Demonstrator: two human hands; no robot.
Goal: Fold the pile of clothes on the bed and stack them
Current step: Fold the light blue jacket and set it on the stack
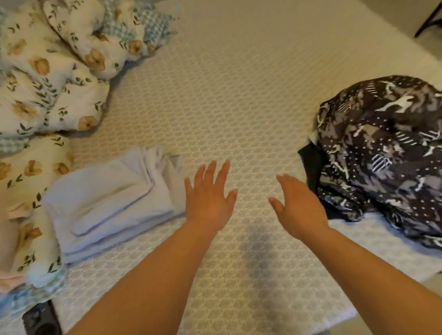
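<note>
A folded pale blue garment [113, 202] lies flat on the bed at the left. A crumpled dark patterned garment [392, 156] is heaped at the right, with a black piece [311, 161] showing under its left edge. My left hand [208, 196] hovers over the mattress just right of the folded garment, fingers straight and spread, holding nothing. My right hand [298, 206] is stretched out with its fingers straight, just left of the dark heap, and holds nothing.
A bunched floral and checked duvet [48, 74] fills the far left of the bed [235, 88]. A dark phone [42, 328] lies at the near left edge. The bed's right edge meets the floor, where a dark furniture leg [430, 17] stands.
</note>
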